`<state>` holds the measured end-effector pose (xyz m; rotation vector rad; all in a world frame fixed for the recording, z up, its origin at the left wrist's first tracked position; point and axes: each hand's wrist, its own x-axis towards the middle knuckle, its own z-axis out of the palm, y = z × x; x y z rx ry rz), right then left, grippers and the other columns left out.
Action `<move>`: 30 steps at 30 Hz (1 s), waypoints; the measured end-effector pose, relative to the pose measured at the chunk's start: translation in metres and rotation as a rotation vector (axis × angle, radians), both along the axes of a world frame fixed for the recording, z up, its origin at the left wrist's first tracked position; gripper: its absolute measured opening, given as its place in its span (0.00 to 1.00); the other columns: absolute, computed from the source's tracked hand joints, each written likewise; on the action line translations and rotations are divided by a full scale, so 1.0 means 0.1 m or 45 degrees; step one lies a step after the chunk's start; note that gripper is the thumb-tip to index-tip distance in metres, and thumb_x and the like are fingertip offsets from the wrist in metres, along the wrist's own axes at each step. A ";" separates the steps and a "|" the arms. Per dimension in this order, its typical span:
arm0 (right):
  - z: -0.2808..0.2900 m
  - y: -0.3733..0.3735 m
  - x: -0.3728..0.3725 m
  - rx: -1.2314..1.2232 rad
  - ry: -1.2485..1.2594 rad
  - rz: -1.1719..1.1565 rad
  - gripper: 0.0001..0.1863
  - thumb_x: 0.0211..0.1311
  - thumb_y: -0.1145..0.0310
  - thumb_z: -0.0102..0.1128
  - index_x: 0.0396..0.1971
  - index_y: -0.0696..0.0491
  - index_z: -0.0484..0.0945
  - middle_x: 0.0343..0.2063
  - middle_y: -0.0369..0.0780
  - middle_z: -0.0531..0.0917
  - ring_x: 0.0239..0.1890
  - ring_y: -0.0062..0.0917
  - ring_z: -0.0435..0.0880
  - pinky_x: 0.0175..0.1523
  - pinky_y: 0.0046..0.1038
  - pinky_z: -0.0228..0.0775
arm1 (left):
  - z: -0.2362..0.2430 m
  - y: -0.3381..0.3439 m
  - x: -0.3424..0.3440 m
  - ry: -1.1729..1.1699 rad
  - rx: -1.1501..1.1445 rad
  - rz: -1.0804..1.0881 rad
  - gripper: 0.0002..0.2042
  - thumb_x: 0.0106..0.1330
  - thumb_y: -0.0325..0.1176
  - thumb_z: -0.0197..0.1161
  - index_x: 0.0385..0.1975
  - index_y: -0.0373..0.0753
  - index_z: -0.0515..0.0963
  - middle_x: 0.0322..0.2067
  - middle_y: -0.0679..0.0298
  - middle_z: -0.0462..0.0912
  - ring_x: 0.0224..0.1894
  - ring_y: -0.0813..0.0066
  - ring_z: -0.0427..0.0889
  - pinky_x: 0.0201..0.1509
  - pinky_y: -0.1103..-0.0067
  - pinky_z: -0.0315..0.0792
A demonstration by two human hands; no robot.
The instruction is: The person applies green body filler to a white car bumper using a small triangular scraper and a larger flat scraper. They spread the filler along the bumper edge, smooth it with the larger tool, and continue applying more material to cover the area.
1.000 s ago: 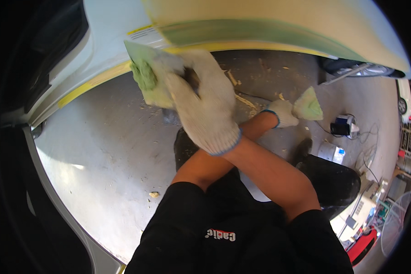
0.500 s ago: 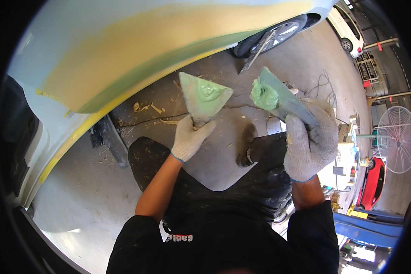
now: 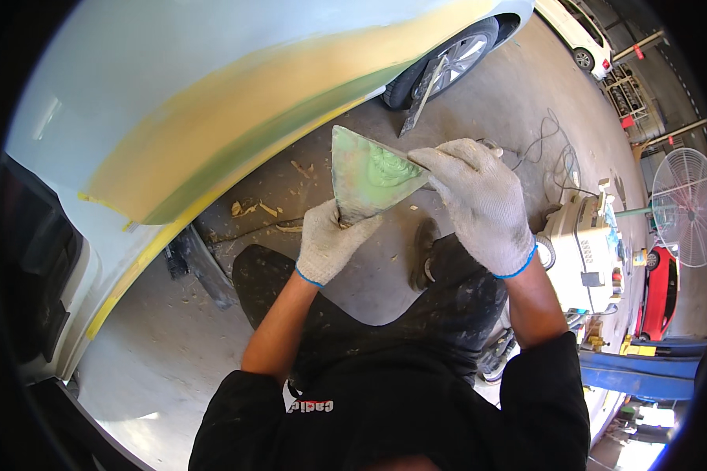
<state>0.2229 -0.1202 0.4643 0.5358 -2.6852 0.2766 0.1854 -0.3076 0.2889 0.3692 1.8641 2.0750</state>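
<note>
My left hand (image 3: 334, 239), in a pale knit glove with a blue cuff, grips the lower corner of a wide putty spreader (image 3: 349, 184). Light green body filler (image 3: 389, 169) lies on its upper face, heaped toward the right corner. My right hand (image 3: 479, 204), gloved alike, is closed around a second putty spreader, which shows only as a thin dark edge against the filler; its blade is mostly hidden by the fingers. Beyond both hands is a pale blue car panel (image 3: 212, 47) with a broad tan patch (image 3: 236, 110) and a green band (image 3: 236, 161) below it.
Yellow tape (image 3: 145, 255) runs along the car's lower edge. A flat board (image 3: 423, 94) leans by the wheel (image 3: 456, 67). Scraps and a cable (image 3: 558, 149) lie on the concrete floor. A cream machine (image 3: 580, 251) and a fan (image 3: 685, 206) stand at right.
My right hand has moved left and turned, bringing its spreader from well apart to the right edge of the left one. The filler heap on the right spreader is no longer visible.
</note>
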 end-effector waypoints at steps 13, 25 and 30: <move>-0.07 0.38 -0.01 -0.640 -0.261 -0.154 0.15 0.67 0.80 0.57 0.51 0.62 0.83 0.44 0.42 0.84 0.47 0.25 0.82 0.56 0.24 0.72 | 0.07 0.30 -0.10 -0.067 -0.033 -0.116 0.14 0.63 0.30 0.75 0.44 0.29 0.85 0.33 0.69 0.88 0.33 0.87 0.80 0.37 0.82 0.77; -1.43 1.51 -0.64 -1.290 -0.936 -0.418 0.13 0.65 0.76 0.55 0.46 0.63 0.83 0.35 0.37 0.84 0.37 0.19 0.80 0.46 0.22 0.74 | -0.54 0.97 -0.46 -0.181 -0.093 0.048 0.13 0.68 0.30 0.70 0.49 0.32 0.83 0.35 0.68 0.88 0.35 0.86 0.80 0.41 0.81 0.77; -1.60 2.42 -0.87 -2.177 -1.230 -0.442 0.19 0.66 0.70 0.60 0.54 0.61 0.79 0.37 0.40 0.86 0.38 0.21 0.84 0.45 0.24 0.77 | 0.31 1.43 -0.87 -0.619 -0.135 -0.083 0.11 0.70 0.29 0.69 0.48 0.34 0.80 0.33 0.69 0.84 0.31 0.88 0.78 0.35 0.85 0.74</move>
